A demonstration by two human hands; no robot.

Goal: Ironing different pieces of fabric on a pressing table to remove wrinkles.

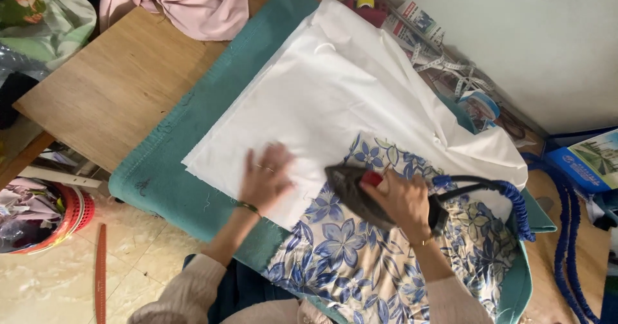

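- left hand (265, 177) is motion-blurred, fingers kinda smeared on the white cloth (335, 99)
- right hand (404, 200) covers most of the iron (353, 189) handle
- floral fabric (360, 259) runs off the bottom edge
- red basket (76, 213) cut off at left

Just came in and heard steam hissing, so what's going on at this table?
A person is ironing. Their right hand grips the handle of a dark iron on a blue floral fabric, where it meets a white cloth. The left hand lies flat on the white cloth, fingers spread. Both fabrics lie on a teal blanket spread over a wooden table. A blue-wrapped cord runs from the iron.
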